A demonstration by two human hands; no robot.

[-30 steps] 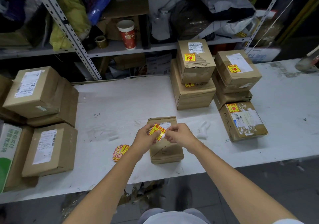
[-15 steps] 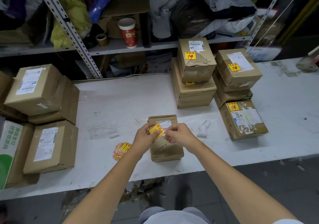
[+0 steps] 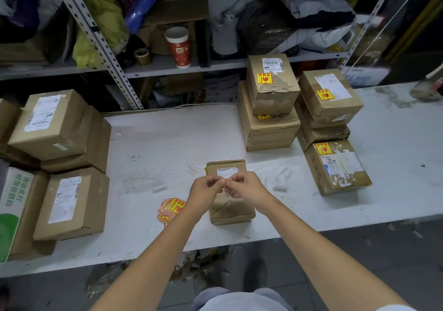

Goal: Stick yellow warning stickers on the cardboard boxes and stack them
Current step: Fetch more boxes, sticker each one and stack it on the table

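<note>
A small cardboard box (image 3: 231, 211) with a white label lies on the white table (image 3: 167, 143) in front of me. Above it, my left hand (image 3: 205, 192) and my right hand (image 3: 244, 187) meet fingertip to fingertip and pinch a sticker between them; only a thin pale edge of it shows, its yellow face hidden. A fanned pile of yellow warning stickers (image 3: 169, 208) lies on the table left of the box, partly under my left forearm. Stickered boxes are stacked at the right: one stack (image 3: 268, 109), another (image 3: 328, 102), and a single box (image 3: 338, 167).
Several boxes without yellow stickers (image 3: 57, 128) sit in piles at the left edge. White backing scraps (image 3: 281, 180) lie right of the small box. A metal shelf behind holds a red paper cup (image 3: 178, 47), a tape roll (image 3: 142, 56) and bags.
The yellow sticker faced me between both hands a moment ago. Now the hands have closed together and turned it, so its yellow face is no longer visible.
</note>
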